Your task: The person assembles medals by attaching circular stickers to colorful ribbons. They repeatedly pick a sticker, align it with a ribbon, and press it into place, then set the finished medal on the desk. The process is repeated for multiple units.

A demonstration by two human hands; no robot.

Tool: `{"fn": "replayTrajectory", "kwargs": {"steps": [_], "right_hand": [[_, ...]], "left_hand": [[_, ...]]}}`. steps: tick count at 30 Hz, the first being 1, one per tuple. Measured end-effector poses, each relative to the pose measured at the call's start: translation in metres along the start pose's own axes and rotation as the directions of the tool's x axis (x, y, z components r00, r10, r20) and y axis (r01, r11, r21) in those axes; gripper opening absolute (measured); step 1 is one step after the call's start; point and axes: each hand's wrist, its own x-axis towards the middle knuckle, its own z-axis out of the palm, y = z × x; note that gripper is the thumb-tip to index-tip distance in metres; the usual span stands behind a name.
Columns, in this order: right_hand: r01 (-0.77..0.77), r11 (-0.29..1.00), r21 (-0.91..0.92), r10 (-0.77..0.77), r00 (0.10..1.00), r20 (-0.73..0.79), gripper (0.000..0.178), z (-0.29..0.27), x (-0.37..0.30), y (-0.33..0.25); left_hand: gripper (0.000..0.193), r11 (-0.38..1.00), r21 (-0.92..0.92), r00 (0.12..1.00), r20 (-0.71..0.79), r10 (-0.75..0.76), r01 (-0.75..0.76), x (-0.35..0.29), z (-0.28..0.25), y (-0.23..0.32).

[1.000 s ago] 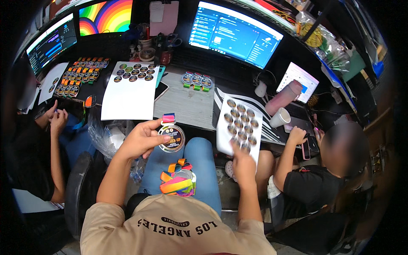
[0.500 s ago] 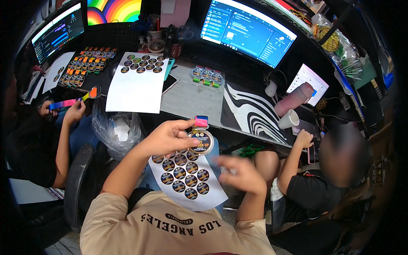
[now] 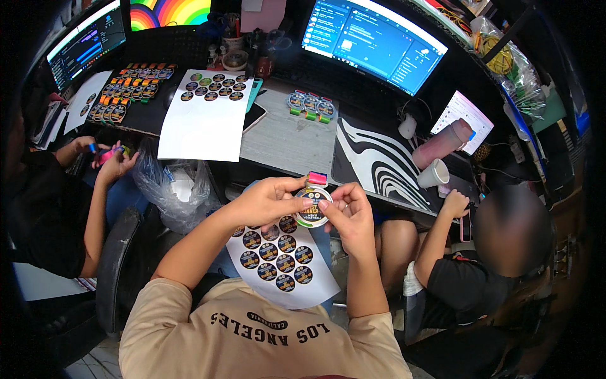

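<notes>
A round medal (image 3: 312, 215) with a dark printed face, a silver rim and a pink and blue ribbon is held up over my lap. My left hand (image 3: 275, 201) grips it from the left, thumb on its face. From the right, my right hand (image 3: 351, 218) pinches its edge, with the thumb pressed on the face too. Below the medal, a white sheet of round dark stickers (image 3: 278, 259) lies across my lap, its upper part partly hidden by my left hand.
Three medals (image 3: 311, 106) lie on the grey desk ahead, beside another sticker sheet (image 3: 202, 132). More medals (image 3: 129, 91) sit at the left near a co-worker's hands (image 3: 113, 161) holding a ribbon. At right are a white cup (image 3: 433, 174), a tumbler (image 3: 444, 144) and another seated person (image 3: 467, 284).
My right hand has come in from the right and now grips the medal together with my left. The medal has shifted slightly right. The left co-worker's ribbon is now bunched up.
</notes>
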Motion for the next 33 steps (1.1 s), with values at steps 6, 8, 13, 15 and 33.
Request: {"fn": "replayTrajectory", "kwargs": {"steps": [6,8,13,15,33], "right_hand": [[-0.003,0.999,0.037,0.006,0.998,-0.07,0.022,-0.001,-0.001,0.008],[-0.027,0.999,0.043,0.029,0.998,-0.059,0.022,-0.003,0.0,0.009],[-0.049,0.999,0.021,0.05,0.997,-0.064,0.034,-0.009,0.01,0.016],[-0.139,0.979,0.151,0.141,0.99,-0.005,0.039,-0.016,0.017,0.019],[-0.32,0.947,0.033,0.312,0.885,-0.346,0.035,-0.151,0.272,0.073]], "left_hand": [[0.052,0.998,-0.062,0.998,0.059,0.024,-0.02,0.004,-0.003,-0.009],[0.053,0.999,-0.048,0.998,0.061,0.026,-0.023,0.006,-0.005,-0.012],[0.054,0.996,-0.089,0.998,0.061,0.026,-0.02,0.017,-0.007,-0.019],[0.054,0.997,-0.078,0.998,0.061,0.008,-0.003,0.027,-0.008,-0.021],[0.044,0.507,0.858,0.726,-0.399,0.561,0.08,0.212,0.005,-0.072]]}}
